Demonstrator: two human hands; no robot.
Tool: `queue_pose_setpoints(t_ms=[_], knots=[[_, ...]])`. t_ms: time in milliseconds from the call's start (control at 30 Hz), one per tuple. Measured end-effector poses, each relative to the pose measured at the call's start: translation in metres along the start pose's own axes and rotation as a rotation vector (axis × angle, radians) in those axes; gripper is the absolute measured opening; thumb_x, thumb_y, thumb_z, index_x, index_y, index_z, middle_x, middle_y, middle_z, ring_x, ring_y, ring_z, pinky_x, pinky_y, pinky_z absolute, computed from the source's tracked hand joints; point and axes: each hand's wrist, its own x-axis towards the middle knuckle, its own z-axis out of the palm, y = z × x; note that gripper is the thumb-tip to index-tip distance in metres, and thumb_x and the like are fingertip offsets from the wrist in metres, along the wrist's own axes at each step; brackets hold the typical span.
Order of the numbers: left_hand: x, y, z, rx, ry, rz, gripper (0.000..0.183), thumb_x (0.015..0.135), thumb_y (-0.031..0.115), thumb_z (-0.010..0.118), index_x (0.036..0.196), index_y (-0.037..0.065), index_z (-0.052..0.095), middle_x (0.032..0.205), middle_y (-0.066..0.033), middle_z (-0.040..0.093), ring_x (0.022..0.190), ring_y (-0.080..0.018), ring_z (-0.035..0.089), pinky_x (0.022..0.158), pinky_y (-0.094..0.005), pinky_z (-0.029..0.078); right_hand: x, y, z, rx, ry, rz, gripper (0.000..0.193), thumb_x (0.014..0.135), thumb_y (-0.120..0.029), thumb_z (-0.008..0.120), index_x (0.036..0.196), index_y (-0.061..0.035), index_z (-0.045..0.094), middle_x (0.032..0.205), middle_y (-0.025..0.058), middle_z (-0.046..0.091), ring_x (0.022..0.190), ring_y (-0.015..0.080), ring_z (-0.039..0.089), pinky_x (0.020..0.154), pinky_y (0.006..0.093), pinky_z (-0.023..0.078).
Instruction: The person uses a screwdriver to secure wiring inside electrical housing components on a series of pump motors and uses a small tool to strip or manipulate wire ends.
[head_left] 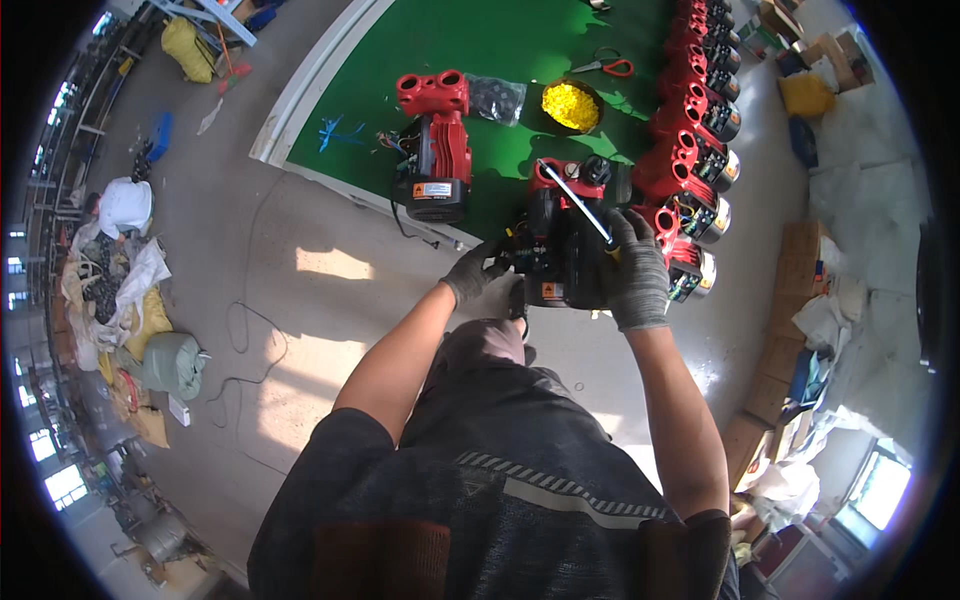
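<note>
A red and black motor pump (575,235) stands in front of me at the edge of the green-topped table (330,85). My right hand (640,272), in a grey glove, is closed round the yellow and black handle of a screwdriver (575,200) and lies against the pump's right side. The screwdriver's long shaft slants up and left over the pump. On the left side of the pump, by its dark terminal box (535,260), is my gloved left hand (472,274). Its fingers are bent together at the box edge; what they pinch is too small to make out.
Another red pump (440,155) lies to the left with wires loose. Behind are a bag of dark parts (495,98), a bowl of yellow pieces (571,107) and red-handled scissors (615,67). A row of red pumps (690,135) lines the right edge. Cartons (785,300) stand further right.
</note>
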Motion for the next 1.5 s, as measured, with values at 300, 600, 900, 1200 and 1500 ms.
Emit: queue_pose_setpoints(t_ms=[300,600,900,1200,1500], knots=[[0.003,0.02,-0.009,0.676,-0.145,0.246,0.054,0.092,0.016,0.066,0.141,0.01,0.043,0.129,-0.0192,0.06,0.122,-0.0372,0.055,0.101,-0.0421,0.045,-0.054,-0.025,0.008,-0.089,-0.058,0.279,0.052,0.088,-0.023,0.071,0.137,-0.0182,0.057,0.119,0.017,0.064,0.102,0.0355,0.065,0.086,0.0433,0.052],[0.04,0.047,-0.003,0.179,-0.303,-0.034,0.036,0.094,0.006,0.056,0.13,0.006,0.052,0.107,-0.0115,0.062,0.095,-0.0235,0.056,0.088,-0.0368,0.048,-0.07,-0.045,0.045,0.12,0.217,0.469,0.056,0.093,-0.016,0.067,0.145,-0.0141,0.049,0.133,0.0194,0.058,0.122,0.0328,0.057,0.101,0.0399,0.046],[0.109,0.041,0.011,0.071,-0.475,0.011,0.033,0.086,0.015,0.064,0.117,0.005,0.059,0.099,-0.0077,0.065,0.082,-0.0221,0.063,0.077,-0.0355,0.052,-0.066,-0.045,0.05,0.107,0.237,0.599,0.06,0.091,-0.024,0.07,0.147,-0.0215,0.048,0.135,0.0173,0.055,0.123,0.0338,0.056,0.105,0.0408,0.044],[0.119,0.039,0.015,-0.163,-0.455,-0.324,0.027,0.096,0.021,0.053,0.122,0.014,0.059,0.109,-0.0051,0.061,0.099,-0.0197,0.062,0.079,-0.0438,0.056,-0.068,-0.043,0.054,0.102,0.205,0.612,0.062,0.091,-0.024,0.069,0.149,-0.0263,0.045,0.137,0.0174,0.053,0.126,0.0346,0.053,0.108,0.0419,0.042],[0.115,0.04,0.011,-0.266,-0.425,-0.361,0.031,0.1,0.021,0.048,0.129,0.016,0.058,0.124,-0.0041,0.061,0.108,-0.0188,0.06,0.085,-0.037,0.056,-0.064,-0.036,0.051,0.276,0.203,0.619,0.062,0.089,-0.022,0.071,0.147,-0.0223,0.049,0.138,0.016,0.053,0.127,0.0335,0.052,0.109,0.0407,0.041]])
